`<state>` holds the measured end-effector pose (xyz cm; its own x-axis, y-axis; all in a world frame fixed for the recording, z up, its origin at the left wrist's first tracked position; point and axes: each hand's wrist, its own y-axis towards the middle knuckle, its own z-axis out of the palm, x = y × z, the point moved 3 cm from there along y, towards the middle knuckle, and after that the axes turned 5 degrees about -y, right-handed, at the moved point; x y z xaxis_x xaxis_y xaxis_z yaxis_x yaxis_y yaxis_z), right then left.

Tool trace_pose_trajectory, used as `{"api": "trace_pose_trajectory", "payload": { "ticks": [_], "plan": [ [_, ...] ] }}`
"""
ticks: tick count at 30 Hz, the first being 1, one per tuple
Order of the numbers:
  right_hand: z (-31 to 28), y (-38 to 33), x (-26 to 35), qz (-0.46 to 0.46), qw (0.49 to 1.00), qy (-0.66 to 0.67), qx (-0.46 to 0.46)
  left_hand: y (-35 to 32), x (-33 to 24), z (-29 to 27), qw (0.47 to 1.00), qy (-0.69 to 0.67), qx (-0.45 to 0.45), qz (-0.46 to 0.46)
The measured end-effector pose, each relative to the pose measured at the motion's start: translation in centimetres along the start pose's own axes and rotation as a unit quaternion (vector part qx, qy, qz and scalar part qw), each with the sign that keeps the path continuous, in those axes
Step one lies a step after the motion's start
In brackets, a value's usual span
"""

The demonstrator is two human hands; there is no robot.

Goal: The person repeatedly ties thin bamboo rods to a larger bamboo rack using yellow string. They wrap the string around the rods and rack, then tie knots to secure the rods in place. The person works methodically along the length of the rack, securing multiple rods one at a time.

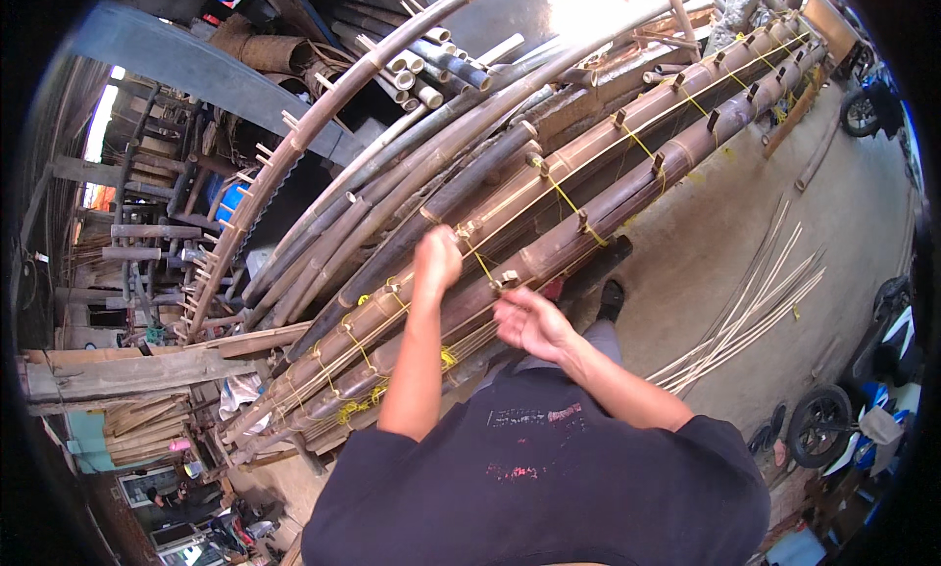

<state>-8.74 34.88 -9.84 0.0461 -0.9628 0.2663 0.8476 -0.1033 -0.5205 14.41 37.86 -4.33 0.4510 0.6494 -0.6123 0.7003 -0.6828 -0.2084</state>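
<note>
Two long brown bamboo poles lie side by side in front of me, slanting from lower left to upper right. Yellow cord (pixel 479 259) spans the gap between the far pole (pixel 578 154) and the near pole (pixel 549 247). My left hand (pixel 438 259) is closed in a fist over the far pole, beside a short wooden peg (pixel 467 229); what it grips is hidden. My right hand (pixel 532 323) is at the near pole with curled fingers, its fingertips pinched at the cord's lower end, below another peg (pixel 509 278). More pegs and cord ties line both poles.
Behind the poles lie stacked bamboo lengths (pixel 392 189) and a curved pole with pegs (pixel 284 159). Thin split strips (pixel 740 316) are spread on the concrete floor to the right. A motorbike wheel (pixel 821 426) stands at the right edge. Loose yellow cord (pixel 363 403) hangs lower left.
</note>
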Motion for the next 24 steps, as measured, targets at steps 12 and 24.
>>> {"api": "trace_pose_trajectory", "payload": {
  "ticks": [12, 24],
  "plan": [
    [14.8, 13.5, 10.1, -0.245, 0.256, -0.925, -0.137, -3.9, 1.7, 3.4, 0.991, -0.075, -0.083, 0.080],
    [4.2, -0.8, 0.2, -0.374, 0.534, -0.735, 0.188, -4.0, 1.9, 3.2, 0.968, -0.210, -0.117, 0.072]
  ]
}}
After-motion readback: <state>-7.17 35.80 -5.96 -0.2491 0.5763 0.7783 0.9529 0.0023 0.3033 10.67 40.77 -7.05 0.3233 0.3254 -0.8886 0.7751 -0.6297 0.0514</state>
